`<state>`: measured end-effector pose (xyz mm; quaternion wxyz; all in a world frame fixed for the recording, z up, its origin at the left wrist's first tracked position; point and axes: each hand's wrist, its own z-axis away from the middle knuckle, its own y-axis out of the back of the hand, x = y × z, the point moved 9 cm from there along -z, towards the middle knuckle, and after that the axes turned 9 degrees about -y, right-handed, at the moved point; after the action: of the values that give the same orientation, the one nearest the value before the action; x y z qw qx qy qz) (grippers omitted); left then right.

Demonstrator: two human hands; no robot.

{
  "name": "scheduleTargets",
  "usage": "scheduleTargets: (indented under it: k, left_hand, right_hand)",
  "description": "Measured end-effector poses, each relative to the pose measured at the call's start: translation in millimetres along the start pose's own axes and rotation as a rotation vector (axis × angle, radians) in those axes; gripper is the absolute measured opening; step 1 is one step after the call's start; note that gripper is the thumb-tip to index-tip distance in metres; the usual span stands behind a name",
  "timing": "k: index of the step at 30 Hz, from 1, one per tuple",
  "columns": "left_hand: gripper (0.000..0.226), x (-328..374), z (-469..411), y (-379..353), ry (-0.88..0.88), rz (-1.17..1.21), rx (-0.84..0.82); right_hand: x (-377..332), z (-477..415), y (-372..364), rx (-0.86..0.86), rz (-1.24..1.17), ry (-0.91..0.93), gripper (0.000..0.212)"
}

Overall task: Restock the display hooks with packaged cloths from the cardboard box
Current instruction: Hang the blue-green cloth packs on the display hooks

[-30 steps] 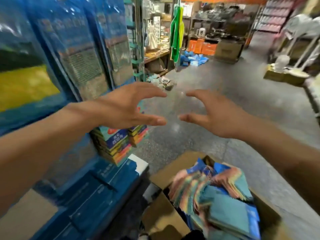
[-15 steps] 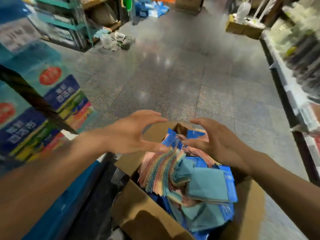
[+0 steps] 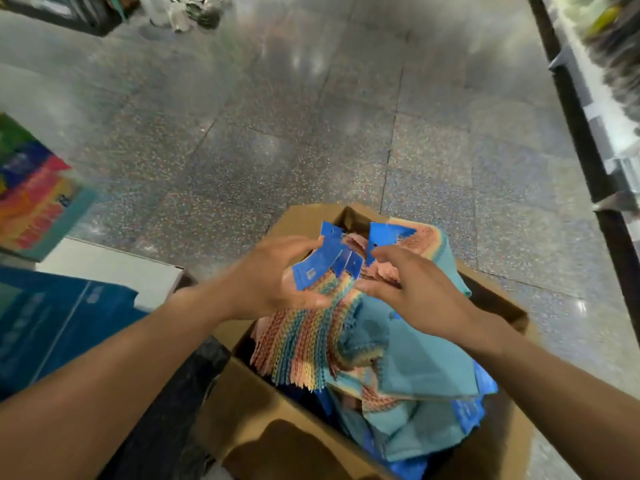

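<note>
An open cardboard box [image 3: 266, 407] stands on the floor at the bottom centre. It is full of packaged cloths [image 3: 304, 344] with rainbow-striped edges, teal cloths and blue card headers. My left hand [image 3: 273, 282] reaches into the box and curls round a bunch of the blue headers [image 3: 325, 265], thumb below and fingers above. From the right, my right hand [image 3: 419, 299] closes on the same bunch, its index finger lying on another blue header [image 3: 386, 235]. No display hooks are in view.
Blue packaged goods [image 3: 52, 323] and a white box [image 3: 107, 268] lie at the lower left, with a colourful pack [image 3: 34, 202] above them. A dark shelf edge [image 3: 585, 133] runs down the right side. Speckled grey floor tiles [image 3: 311, 133] stretch ahead.
The view has tilted down from the display to the box. Both hands dropped from mid-air into the box and closed on the bunch of cloth packs.
</note>
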<state>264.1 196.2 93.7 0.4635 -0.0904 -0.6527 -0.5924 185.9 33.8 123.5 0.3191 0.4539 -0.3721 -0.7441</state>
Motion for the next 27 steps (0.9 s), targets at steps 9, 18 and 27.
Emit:
scheduleTargets:
  k: [9,18,27]
  left_hand:
    - [0.116,-64.3,-43.3,-62.4,0.105,0.124,0.027]
    - [0.119,-87.5,-56.7,-95.1,0.107,0.093,0.035]
    - [0.1,-114.1,-53.6,-97.0,0.228,0.186,0.097]
  right_hand:
    - [76.9,-46.4,-60.2,0.093,-0.263,-0.19,0.033]
    - [73.0,-62.5,-85.4,0.157,-0.365,-0.076,0.039]
    - [73.0,-78.1,-99.2,0.129,-0.362,-0.064,0.083]
